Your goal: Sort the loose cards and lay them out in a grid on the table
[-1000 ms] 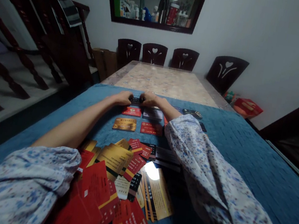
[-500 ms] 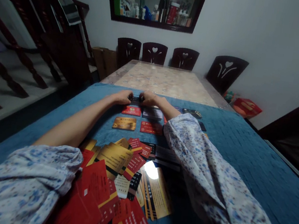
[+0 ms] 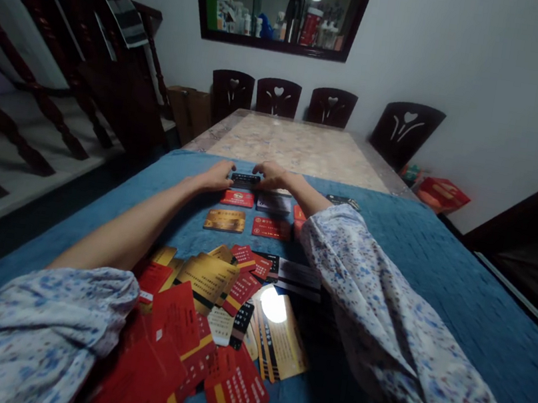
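Observation:
A black card (image 3: 245, 181) lies at the far end of the rows of cards. My left hand (image 3: 217, 175) is at its left edge, thumb and fingers apart. At its right end is my right hand (image 3: 273, 175), fingers curved and spread; I cannot tell if the thumb touches the card. Nearer to me lie a red card (image 3: 238, 198), a pale grey card (image 3: 273, 203), a gold card (image 3: 224, 220) and another red card (image 3: 272, 228). My right forearm hides part of the right side of the layout.
A loose heap of red cards (image 3: 176, 315), gold cards (image 3: 204, 279) and a few dark ones spreads over the blue cloth (image 3: 393, 247) close to me. Another black card (image 3: 343, 202) lies beyond my right forearm. Dark chairs (image 3: 278, 95) stand behind the table's far end.
Both hands have loosened from the black card, and their fingers have moved apart from its ends. The card now lies more fully in sight. The heap has stayed put.

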Demonstrator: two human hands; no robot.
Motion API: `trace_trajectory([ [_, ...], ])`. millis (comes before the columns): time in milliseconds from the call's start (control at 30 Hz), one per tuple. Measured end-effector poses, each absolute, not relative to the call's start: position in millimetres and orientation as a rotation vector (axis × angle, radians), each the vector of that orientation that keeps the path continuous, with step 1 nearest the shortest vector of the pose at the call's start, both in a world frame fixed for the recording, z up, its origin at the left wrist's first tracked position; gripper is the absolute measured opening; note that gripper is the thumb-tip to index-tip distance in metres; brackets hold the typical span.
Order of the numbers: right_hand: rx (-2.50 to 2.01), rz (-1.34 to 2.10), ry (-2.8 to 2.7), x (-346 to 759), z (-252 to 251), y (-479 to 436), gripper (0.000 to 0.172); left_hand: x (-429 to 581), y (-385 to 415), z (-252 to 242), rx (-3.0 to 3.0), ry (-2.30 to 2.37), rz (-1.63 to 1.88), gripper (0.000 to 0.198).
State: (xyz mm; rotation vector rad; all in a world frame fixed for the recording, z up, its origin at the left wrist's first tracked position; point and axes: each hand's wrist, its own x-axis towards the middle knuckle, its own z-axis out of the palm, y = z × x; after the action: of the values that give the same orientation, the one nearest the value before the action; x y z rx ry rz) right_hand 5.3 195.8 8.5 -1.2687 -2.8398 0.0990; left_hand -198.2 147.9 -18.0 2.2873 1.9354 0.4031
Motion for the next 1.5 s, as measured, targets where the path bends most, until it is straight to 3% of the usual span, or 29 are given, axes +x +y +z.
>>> trace_trajectory([
  [200,-1.136,-0.030,-2.845,10,14,183,0.038,-193,129,-18,2.358,1.897,0.541,0.025],
  [333,-1.090,-0.015,-2.827,15,17,166,0.032,-187,114,-17,2.395,1.920,0.544,0.014],
  [1133,-0.933,-0.048,-2.816,65,11,76,0.024,-149,15,-14,2.453,1.772,0.696,0.009],
  [1367,-0.904,0.004,-2.826,90,7,47,0.013,-122,-7,-22,2.521,1.664,0.698,0.014],
  [1500,-0.918,0.037,-2.788,108,-1,32,0.017,-104,-22,-23,2.624,1.610,0.632,0.019],
])
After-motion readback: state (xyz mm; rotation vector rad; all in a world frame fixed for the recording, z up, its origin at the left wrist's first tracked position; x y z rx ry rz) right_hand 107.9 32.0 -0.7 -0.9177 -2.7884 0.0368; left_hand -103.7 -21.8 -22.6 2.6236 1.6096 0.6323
